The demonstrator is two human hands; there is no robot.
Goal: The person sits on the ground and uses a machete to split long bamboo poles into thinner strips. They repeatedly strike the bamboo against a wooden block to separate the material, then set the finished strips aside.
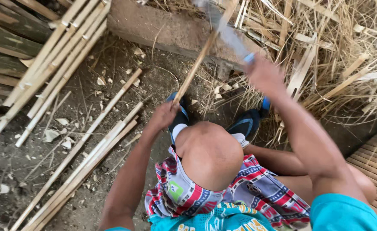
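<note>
Gripping a long pale bamboo strip [203, 49] by its lower end, the left hand [162, 114] holds it slanted above the dirt, while the right hand [263, 75] is fisted around a blurred blue-handled blade [227, 30] touching it.

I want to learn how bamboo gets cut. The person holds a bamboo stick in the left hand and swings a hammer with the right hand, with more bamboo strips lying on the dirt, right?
Not quite. The head view shows the right hand swinging a long blade, blurred by motion, not a hammer. The rest holds: the left hand grips the bamboo stick, and bamboo strips lie on the dirt.
</note>
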